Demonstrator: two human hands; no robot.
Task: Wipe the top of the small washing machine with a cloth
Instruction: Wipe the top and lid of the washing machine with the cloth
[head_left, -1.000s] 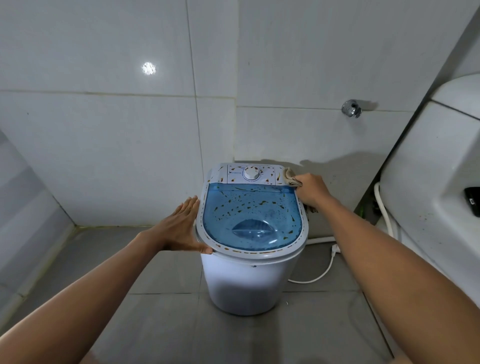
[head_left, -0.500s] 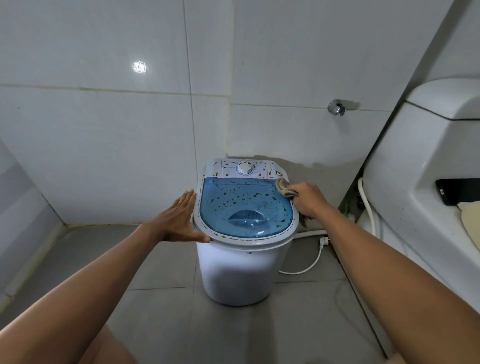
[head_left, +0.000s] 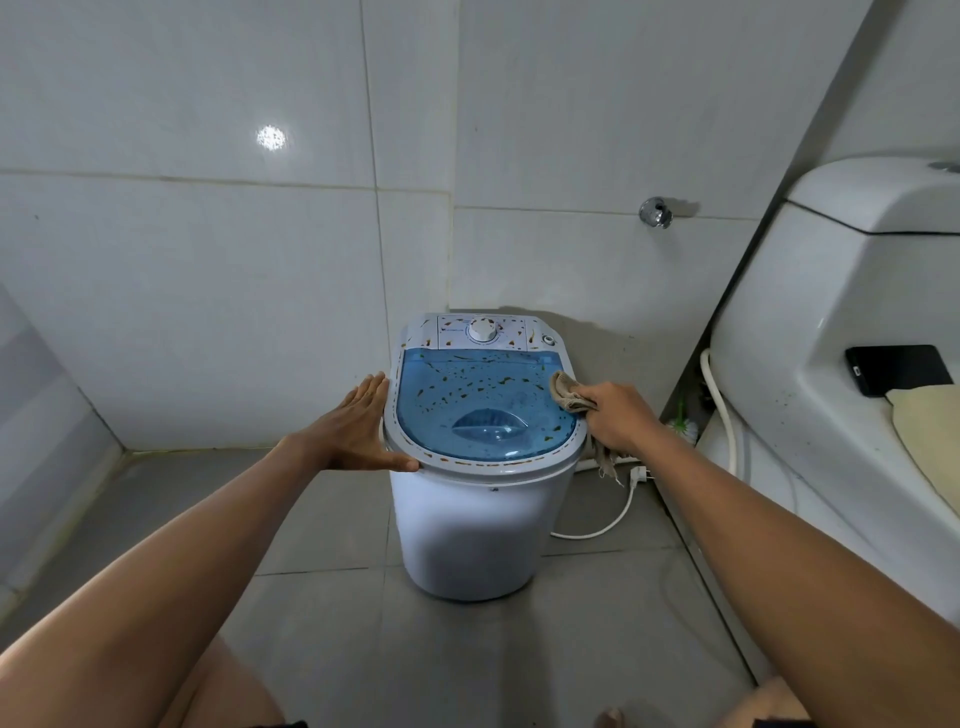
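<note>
I see one washing machine (head_left: 483, 499): my flat left hand (head_left: 358, 431) braces its left edge, my right hand (head_left: 618, 415) grips one cloth (head_left: 569, 392) at its right edge.

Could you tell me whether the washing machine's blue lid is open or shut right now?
Shut. The blue lid lies flat inside the white rim, with the cloth resting on its right edge.

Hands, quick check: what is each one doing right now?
Left hand: open, fingers straight, resting flat against the washing machine at its lid rim.
Right hand: gripping the cloth, which lies on the blue lid.
</note>
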